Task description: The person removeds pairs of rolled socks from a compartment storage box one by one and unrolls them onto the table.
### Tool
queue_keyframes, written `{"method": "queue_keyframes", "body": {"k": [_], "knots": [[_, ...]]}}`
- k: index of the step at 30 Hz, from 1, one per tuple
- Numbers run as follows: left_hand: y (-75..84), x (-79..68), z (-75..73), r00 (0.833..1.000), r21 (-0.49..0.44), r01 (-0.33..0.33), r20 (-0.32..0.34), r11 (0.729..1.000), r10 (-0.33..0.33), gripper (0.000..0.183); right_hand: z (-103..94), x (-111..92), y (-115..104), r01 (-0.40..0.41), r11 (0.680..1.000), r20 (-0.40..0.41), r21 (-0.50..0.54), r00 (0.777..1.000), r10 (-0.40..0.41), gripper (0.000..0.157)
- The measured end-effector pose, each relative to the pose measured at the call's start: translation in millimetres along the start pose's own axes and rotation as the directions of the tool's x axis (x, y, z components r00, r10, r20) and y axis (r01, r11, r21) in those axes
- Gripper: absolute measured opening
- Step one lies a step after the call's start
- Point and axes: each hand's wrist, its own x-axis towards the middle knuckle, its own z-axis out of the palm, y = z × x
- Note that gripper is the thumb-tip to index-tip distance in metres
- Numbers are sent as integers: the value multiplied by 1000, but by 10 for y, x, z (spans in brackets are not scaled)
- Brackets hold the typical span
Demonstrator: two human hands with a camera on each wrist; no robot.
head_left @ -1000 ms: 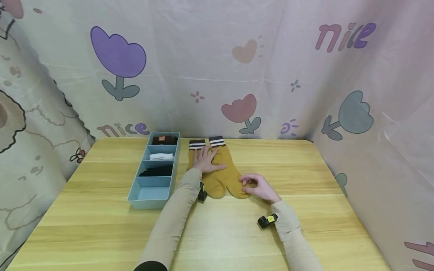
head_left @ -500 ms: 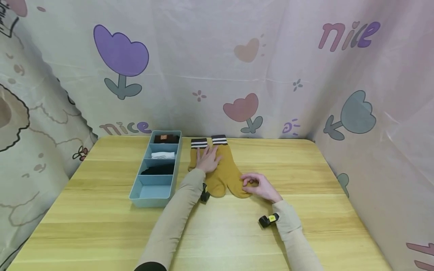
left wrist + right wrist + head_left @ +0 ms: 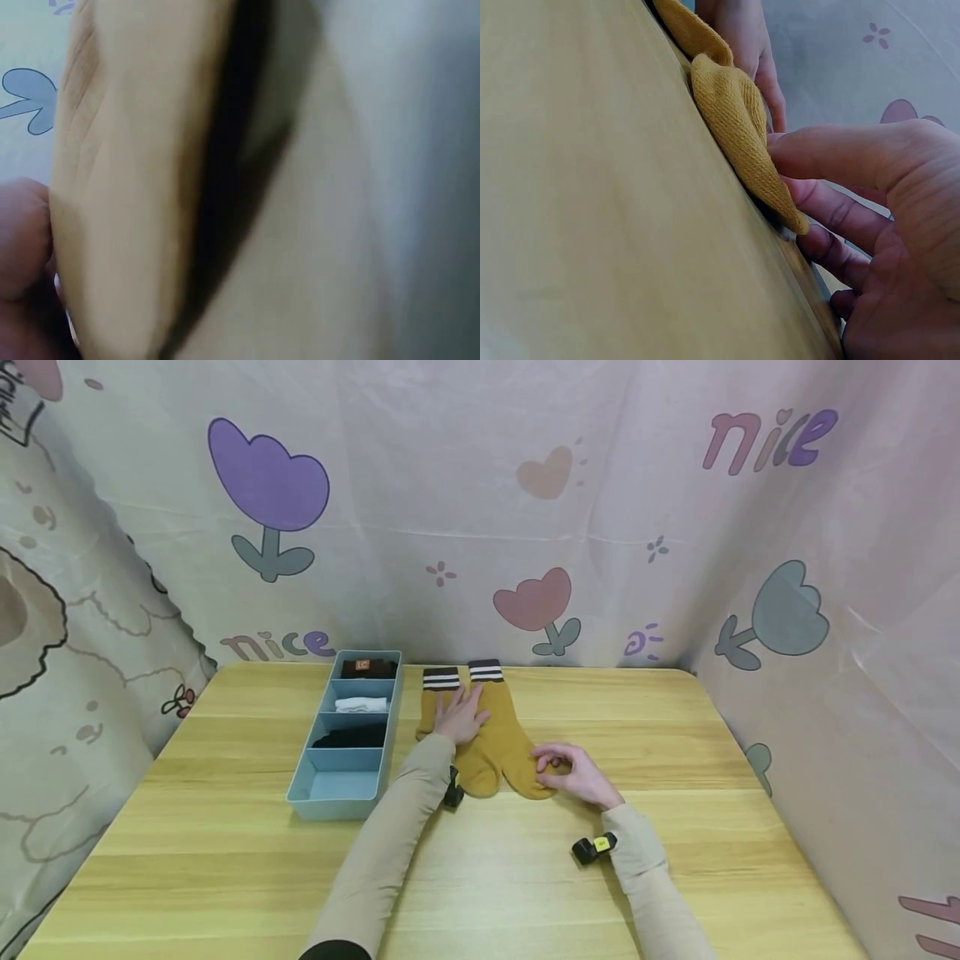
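Two mustard-yellow socks with dark, white-striped cuffs lie flat side by side on the table. My left hand (image 3: 459,718) rests with spread fingers on the upper part of the left sock (image 3: 477,770), its fingertips reaching the inner edge of the right sock (image 3: 501,714). At that right sock's toe, my right hand (image 3: 577,774) pinches the fabric with thumb and fingers. The right wrist view shows the thumb (image 3: 802,154) against the ribbed yellow toe (image 3: 739,142), fingers curled beside it. A blurred sleeve (image 3: 135,187) fills most of the left wrist view.
Left of the socks stands a light-blue divided box (image 3: 330,810). From the back, its compartments hold a dark brown folded item (image 3: 367,668), a white one (image 3: 362,704) and a black one (image 3: 351,737); the front compartment (image 3: 345,785) is bare. A patterned curtain (image 3: 420,485) hangs behind the wooden table (image 3: 225,860).
My left hand has shifted slightly, its thumb now drawn closer to the fingers than a second ago. The right hand stays at the sock's toe. The whole view has moved a little.
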Motion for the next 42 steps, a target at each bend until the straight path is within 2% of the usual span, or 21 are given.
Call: {"method": "queue_keyframes", "body": {"k": [8, 10, 14, 17, 20, 25, 33, 42], "knots": [[29, -37, 1, 998, -16, -42, -40, 999, 42, 65, 17, -22, -118, -18, 1000, 1, -26, 1000, 18, 43], [38, -65, -21, 999, -48, -42, -23, 998, 41, 70, 12, -24, -119, -20, 1000, 0, -20, 1000, 20, 44], [26, -82, -57, 997, -123, -43, 57, 991, 51, 87, -1, -15, -30, -6, 1000, -16, -3, 1000, 6, 44], [-10, -84, -73, 991, -135, -52, 119, 989, 68, 97, -7, -12, -26, -8, 1000, -18, -3, 1000, 8, 43], [-43, -104, -93, 986, -133, -72, 139, 988, 90, 103, -5, -9, -22, -8, 1000, -18, -8, 1000, 8, 42], [-77, -135, -117, 985, -128, -82, 141, 988, 100, 104, 20, -9, -55, -10, 999, -15, -31, 1000, 10, 43], [-65, -158, -112, 989, -107, -70, 126, 992, 83, 103, -15, -70, -383, 3, 999, -14, -42, 1000, -4, 41], [-42, -179, -132, 989, -116, -63, 125, 991, 77, 104, -3, -96, -410, -21, 999, -127, -50, 992, 15, 40]]}}
